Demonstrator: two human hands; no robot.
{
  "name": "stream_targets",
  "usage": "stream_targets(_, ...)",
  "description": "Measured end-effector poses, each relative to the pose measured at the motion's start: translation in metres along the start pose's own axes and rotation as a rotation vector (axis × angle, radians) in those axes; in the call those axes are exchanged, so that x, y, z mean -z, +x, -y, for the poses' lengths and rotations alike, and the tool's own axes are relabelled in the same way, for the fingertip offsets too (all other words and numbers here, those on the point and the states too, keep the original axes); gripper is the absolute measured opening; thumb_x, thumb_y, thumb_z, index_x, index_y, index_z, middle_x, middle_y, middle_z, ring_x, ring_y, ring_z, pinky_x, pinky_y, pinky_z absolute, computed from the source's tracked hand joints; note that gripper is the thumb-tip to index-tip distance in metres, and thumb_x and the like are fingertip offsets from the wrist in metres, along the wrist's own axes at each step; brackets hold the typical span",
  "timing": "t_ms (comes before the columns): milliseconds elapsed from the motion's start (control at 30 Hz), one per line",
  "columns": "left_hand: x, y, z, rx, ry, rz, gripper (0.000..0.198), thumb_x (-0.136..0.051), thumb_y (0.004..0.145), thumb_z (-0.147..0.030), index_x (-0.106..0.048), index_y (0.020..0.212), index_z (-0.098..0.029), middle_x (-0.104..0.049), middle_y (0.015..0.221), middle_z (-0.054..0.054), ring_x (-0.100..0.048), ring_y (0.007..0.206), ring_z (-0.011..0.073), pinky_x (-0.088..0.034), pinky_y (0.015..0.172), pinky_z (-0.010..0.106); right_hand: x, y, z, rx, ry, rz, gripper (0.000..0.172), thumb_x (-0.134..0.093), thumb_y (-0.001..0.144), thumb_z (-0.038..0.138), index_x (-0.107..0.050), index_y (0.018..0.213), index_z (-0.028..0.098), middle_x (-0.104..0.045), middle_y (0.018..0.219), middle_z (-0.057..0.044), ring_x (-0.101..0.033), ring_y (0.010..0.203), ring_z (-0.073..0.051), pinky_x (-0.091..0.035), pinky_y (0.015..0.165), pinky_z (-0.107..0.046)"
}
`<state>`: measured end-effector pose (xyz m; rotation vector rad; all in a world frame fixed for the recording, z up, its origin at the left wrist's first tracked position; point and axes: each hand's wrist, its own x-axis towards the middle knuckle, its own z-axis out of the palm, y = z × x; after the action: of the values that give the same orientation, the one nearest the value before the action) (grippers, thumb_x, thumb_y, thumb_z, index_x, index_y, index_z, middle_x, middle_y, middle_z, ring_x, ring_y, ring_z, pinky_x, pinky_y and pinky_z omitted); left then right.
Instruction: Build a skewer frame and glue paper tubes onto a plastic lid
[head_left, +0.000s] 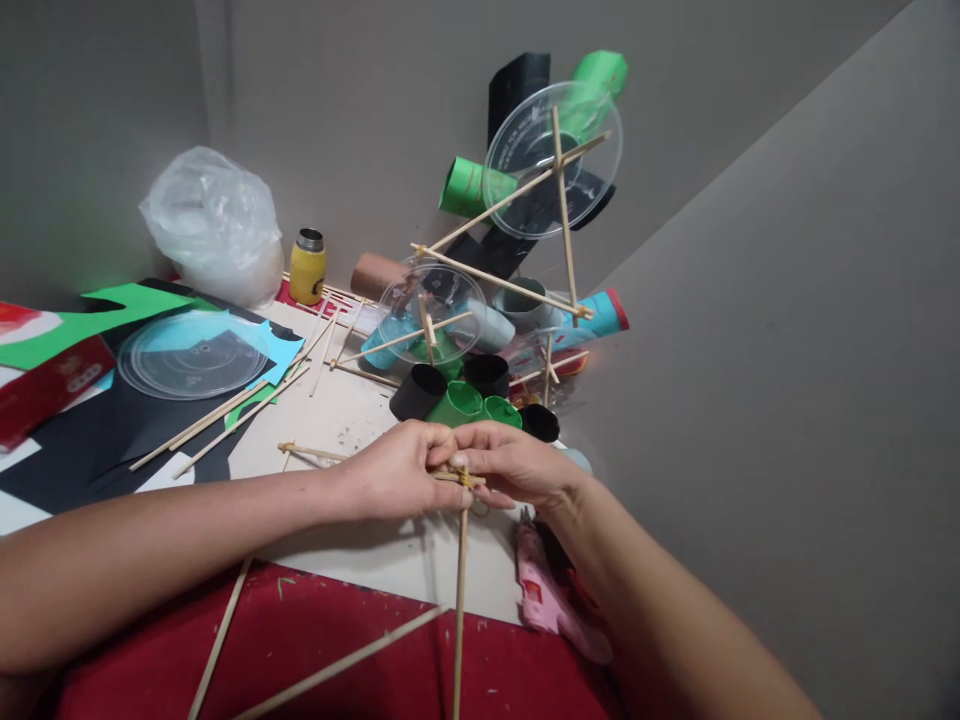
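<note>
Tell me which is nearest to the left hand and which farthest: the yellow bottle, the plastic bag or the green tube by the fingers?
1. Green tube, just beyond the left hand pinching the crossed sticks.
2. Yellow bottle, back by the wall.
3. Plastic bag, far left corner.

Wood, plastic and paper, mostly matt.
Pale bare-wood sticks (459, 590); glossy clear plastic lid (191, 355) at left; matt paper tubes (457, 402) at centre; crinkled shiny plastic bag (214, 225) upper left; matt red cloth (300, 640) below.
</note>
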<state>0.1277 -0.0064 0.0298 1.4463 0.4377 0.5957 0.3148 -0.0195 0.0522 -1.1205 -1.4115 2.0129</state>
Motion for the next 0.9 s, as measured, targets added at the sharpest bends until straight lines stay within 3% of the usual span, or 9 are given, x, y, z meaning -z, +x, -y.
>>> stream_targets(167,-0.001,-0.002,-0.005,-0.001,-0.018,0.044,0.043,-0.069,0.065,-0.022,-0.027,0.059,-0.020,-0.035,0.057,-0.009,-0.036,0.055,0.0058,-0.028,0.051,0.019,-0.004,-0.003,-0.012,-0.037,0.093,-0.062,0.037,-0.078,0.072,0.041,-0.067,0.089,0.009,-0.052,0.047,0.006,-0.039,0.031,-0.003,-0.027,0.027,-0.012)
stream_targets(333,0.001,-0.001,-0.004,0.009,-0.064,0.052,0.025,-0.067,0.067,-0.020,-0.045,0.079,-0.018,-0.056,0.065,-0.005,-0.046,0.056,0.0079,-0.033,0.052,0.020,-0.013,-0.019,-0.025,0.020,0.095,-0.249,0.034,-0.073,0.077,0.046,-0.060,0.073,0.014,-0.056,0.047,0.005,-0.040,0.030,-0.003,-0.028,0.029,-0.013)
stream_targets(400,0.005,0.002,-0.004,0.026,-0.016,0.056,0.026,-0.067,0.069,-0.021,-0.050,0.088,-0.018,-0.055,0.060,-0.006,-0.043,0.052,0.0072,-0.031,0.050,0.019,-0.021,-0.030,-0.031,0.049,0.083,-0.314,0.038,-0.066,0.083,0.049,-0.059,0.070,0.015,-0.058,0.050,0.003,-0.043,0.031,-0.003,-0.029,0.030,-0.013)
stream_targets(567,0.018,0.008,-0.005,0.052,0.051,0.044,0.023,-0.069,0.069,-0.027,-0.056,0.082,-0.015,-0.047,0.053,-0.008,-0.035,0.048,0.0060,-0.027,0.048,0.020,-0.055,-0.053,-0.049,0.041,-0.098,-0.511,0.040,-0.062,0.084,0.053,-0.065,0.083,0.013,-0.066,0.069,-0.003,-0.051,0.046,-0.005,-0.033,0.039,-0.015)
stream_targets(733,0.022,0.011,-0.004,0.072,0.054,0.020,0.030,-0.074,0.063,-0.031,-0.057,0.082,-0.015,-0.050,0.057,-0.007,-0.040,0.051,0.0068,-0.029,0.051,0.020,-0.087,-0.044,-0.061,0.057,-0.158,-0.527,0.039,-0.076,0.071,0.049,-0.061,0.076,0.013,-0.055,0.060,0.003,-0.044,0.052,-0.007,-0.033,0.050,-0.019)
stream_targets(900,0.026,0.010,-0.013,0.101,0.155,-0.024,0.033,-0.069,0.070,-0.042,-0.064,0.082,-0.012,-0.058,0.062,-0.002,-0.042,0.052,0.0074,-0.027,0.049,0.021,-0.090,-0.031,-0.069,0.156,-0.175,-0.582,0.042,-0.062,0.081,0.057,-0.054,0.071,0.016,-0.043,0.055,0.006,-0.033,0.050,-0.007,-0.024,0.047,-0.021)
